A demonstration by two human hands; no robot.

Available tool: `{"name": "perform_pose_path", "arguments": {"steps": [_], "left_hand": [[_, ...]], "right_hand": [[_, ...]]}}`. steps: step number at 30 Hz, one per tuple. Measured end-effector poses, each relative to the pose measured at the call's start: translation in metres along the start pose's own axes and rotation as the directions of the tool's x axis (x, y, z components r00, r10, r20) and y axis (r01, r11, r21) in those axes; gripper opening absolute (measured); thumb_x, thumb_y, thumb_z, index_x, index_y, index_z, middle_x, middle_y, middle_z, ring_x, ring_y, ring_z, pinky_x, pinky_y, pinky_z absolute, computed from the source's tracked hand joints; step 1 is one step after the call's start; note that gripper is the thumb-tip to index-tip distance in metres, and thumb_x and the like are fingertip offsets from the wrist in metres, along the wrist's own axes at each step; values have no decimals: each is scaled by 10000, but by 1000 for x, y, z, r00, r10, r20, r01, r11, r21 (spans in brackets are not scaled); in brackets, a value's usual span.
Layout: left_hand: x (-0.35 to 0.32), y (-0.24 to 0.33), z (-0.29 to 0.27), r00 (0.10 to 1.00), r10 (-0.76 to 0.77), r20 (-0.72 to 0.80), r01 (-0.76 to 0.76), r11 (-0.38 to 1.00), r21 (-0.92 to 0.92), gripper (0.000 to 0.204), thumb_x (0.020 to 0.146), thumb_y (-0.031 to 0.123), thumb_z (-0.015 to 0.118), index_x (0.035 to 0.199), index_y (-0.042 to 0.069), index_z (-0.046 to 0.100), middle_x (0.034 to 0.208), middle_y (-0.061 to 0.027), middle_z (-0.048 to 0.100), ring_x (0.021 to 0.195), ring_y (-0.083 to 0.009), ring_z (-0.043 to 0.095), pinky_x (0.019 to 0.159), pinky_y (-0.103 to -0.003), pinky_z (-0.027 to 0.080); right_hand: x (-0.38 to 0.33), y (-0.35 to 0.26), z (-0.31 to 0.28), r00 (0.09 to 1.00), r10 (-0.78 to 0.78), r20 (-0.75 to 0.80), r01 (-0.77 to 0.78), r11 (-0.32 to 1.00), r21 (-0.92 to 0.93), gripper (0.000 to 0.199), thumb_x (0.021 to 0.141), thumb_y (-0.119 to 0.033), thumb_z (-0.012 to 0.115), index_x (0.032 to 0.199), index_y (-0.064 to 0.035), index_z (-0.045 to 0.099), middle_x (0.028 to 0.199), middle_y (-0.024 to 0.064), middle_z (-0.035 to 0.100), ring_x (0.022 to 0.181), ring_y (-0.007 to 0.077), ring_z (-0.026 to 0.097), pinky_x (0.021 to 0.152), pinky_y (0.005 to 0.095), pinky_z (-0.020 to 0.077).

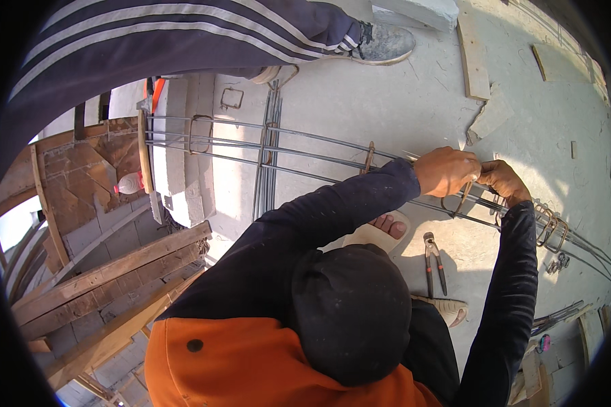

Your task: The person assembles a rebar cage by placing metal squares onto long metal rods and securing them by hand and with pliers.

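Neither of my hands is in view. Below me crouches another person in a black cap (352, 315), an orange vest (244, 349) and dark sleeves. That person's left hand (447, 171) and right hand (506, 182) meet with bent fingers at a long reinforcing-bar cage (305, 150); what they pinch is too small to make out. A rusty square stirrup (463, 198) hangs around the bars just below these hands. More stirrups (552, 227) are bunched at the cage's right end. Pincers (441, 273) with red and black handles lie on the floor beside the person's foot.
Another person's striped trouser leg (183, 37) and grey shoe (385, 44) stand at the upper left. Crossing bars (263, 186) lie under the cage. A loose stirrup (231, 98), boards (473, 54), pale blocks (168, 136) and timber beams (108, 275) surround the concrete floor.
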State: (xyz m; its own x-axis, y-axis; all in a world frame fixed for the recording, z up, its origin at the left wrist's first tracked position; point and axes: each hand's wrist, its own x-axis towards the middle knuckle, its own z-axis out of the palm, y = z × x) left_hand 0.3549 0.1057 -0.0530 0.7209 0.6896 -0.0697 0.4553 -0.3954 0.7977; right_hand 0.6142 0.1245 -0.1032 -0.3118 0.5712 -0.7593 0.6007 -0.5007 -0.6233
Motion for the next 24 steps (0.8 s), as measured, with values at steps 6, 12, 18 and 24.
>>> {"name": "perform_pose_path", "arguments": {"steps": [6, 12, 18, 24], "left_hand": [[14, -14, -11, 993, -28, 111, 48, 982, -180, 278, 1058, 254, 528, 1085, 26, 685, 987, -228, 735, 976, -442, 699, 865, -534, 522], [17, -12, -16, 967, -125, 223, 204, 903, -379, 263, 1107, 230, 572, 1103, 2, 703, 907, -133, 706, 722, -217, 682, 702, -391, 535], [19, -9, -19, 957, -145, 251, 252, 843, -475, 284, 1114, 239, 569, 1085, -13, 694, 840, -96, 647, 684, -167, 613, 661, -366, 512], [25, -14, -18, 923, -197, 329, 334, 837, -434, 284, 1126, 235, 580, 1154, -26, 687, 1057, -75, 708, 810, -127, 624, 723, -302, 544]], "right_hand": [[-31, -23, 29, 930, -59, -364, 43, 998, -52, 330, 931, -280, 806, 1171, -53, 805, 1038, 120, 806, 985, 246, 739, 931, 389, 541], [-99, -21, 128, 447, -320, -835, 14, 936, -351, 349, 1038, -391, 703, 998, -49, 757, 1049, 130, 723, 1047, 331, 642, 983, 505, 468], [-78, -15, 146, 509, -189, -839, -180, 930, -319, 449, 1059, -425, 602, 1249, -55, 771, 1307, 199, 690, 1397, 425, 511, 1254, 686, 208], [-64, -13, 153, 492, -26, -870, -190, 972, -137, 404, 986, -396, 665, 1236, -103, 786, 1326, 158, 698, 1501, 375, 415, 1269, 699, 136]]}}
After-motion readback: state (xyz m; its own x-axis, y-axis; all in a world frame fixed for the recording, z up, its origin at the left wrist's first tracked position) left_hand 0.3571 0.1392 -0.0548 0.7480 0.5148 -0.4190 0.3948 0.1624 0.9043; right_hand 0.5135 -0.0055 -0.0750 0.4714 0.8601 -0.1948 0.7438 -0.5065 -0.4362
